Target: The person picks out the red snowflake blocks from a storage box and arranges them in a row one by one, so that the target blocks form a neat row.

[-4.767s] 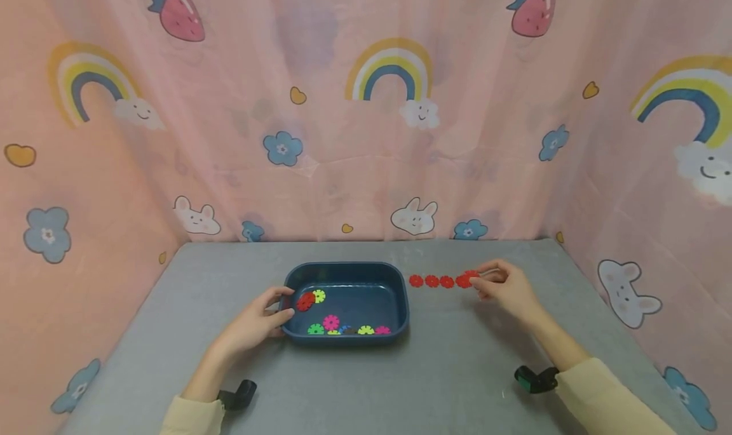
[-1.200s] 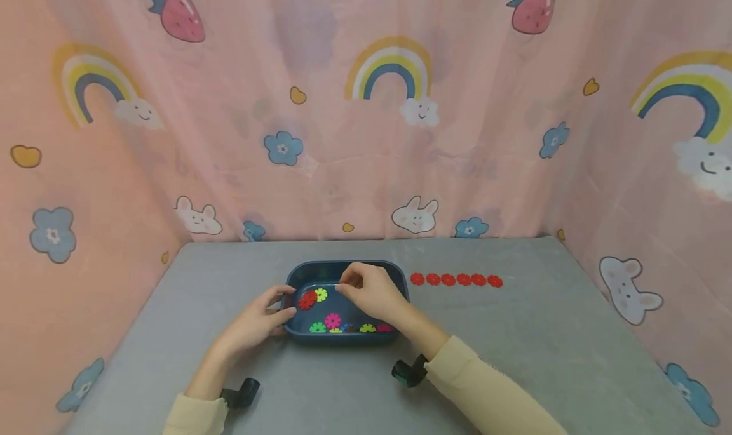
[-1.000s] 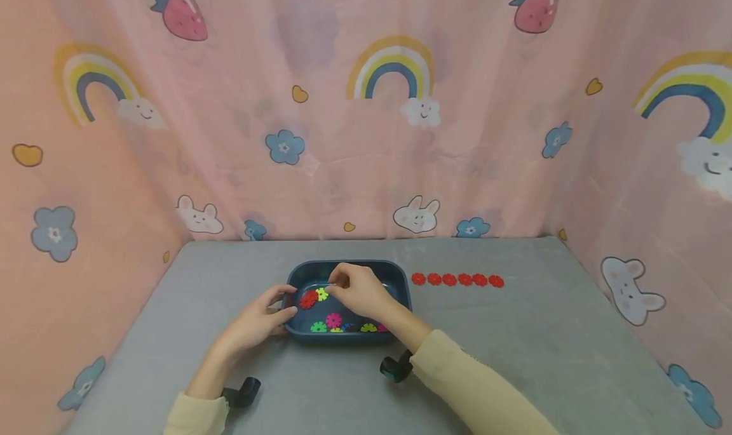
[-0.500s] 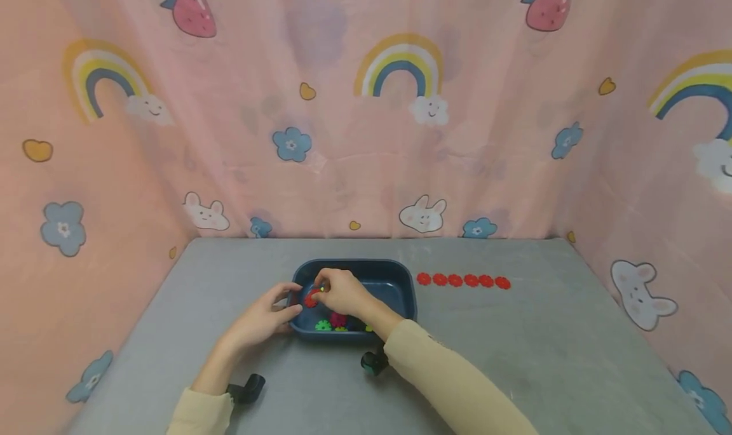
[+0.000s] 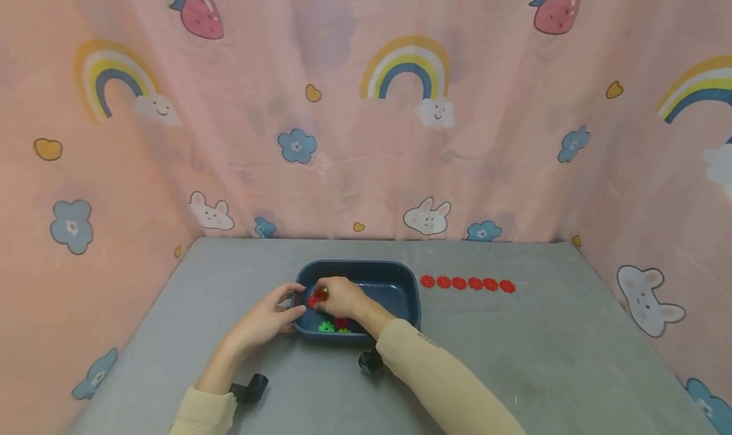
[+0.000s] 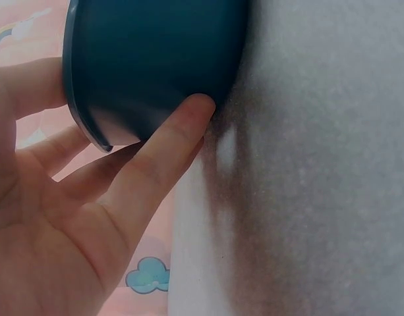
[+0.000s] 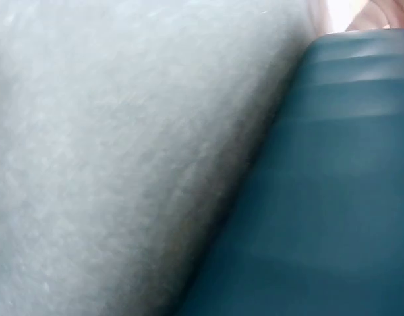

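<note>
A dark blue tray stands on the grey table. My left hand holds its left end, with fingers on both sides of the rim; the left wrist view shows one finger against the tray's outer wall. Inside the tray, my right hand has its fingertips at the red snowflake discs on the left and seems to pinch one, partly hidden by the fingers. Nearer the front wall are a green disc and a pinkish disc. The right wrist view shows mostly the tray's outer wall.
Several red snowflake discs lie in a straight row on the grey table, right of the tray. A patterned pink curtain closes off the back and sides. Each wrist carries a black camera.
My right hand has let go of a red disc at the row's right end, then moved left into the tray and down to the red discs. The left hand keeps holding the tray.
</note>
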Tool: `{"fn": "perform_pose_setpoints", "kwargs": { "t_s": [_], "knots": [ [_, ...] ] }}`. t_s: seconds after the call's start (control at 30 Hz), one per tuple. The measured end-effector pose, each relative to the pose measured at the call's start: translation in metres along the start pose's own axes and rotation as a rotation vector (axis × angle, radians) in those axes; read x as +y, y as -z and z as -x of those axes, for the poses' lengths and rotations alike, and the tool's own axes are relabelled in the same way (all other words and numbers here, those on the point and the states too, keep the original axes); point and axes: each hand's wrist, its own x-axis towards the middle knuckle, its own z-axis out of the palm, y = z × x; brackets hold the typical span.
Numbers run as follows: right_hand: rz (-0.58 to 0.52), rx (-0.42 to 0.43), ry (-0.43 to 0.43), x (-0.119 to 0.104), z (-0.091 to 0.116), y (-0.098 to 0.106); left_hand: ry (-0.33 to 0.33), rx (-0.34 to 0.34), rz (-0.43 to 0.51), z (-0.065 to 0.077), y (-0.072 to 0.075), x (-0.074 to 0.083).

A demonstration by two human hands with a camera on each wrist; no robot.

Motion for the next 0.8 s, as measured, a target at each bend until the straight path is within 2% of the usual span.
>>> {"fn": "perform_pose_setpoints", "kwargs": {
  "t_s": [0.13, 0.33, 0.6, 0.8],
  "knots": [
    [0.021, 0.007, -0.016, 0.003, 0.001, -0.002, 0.000, -0.001, -0.003, 0.000, -0.002, 0.000],
    [-0.020, 0.012, -0.048, 0.004, 0.003, -0.001, 0.005, -0.005, -0.005, 0.000, -0.003, 0.000],
    [-0.131, 0.057, -0.011, 0.004, 0.011, 0.005, 0.002, -0.018, -0.012, 0.002, -0.002, 0.003],
    [-0.199, 0.078, 0.061, -0.001, 0.019, 0.015, -0.001, -0.008, -0.031, 0.003, -0.001, 0.003]
  ]
}}
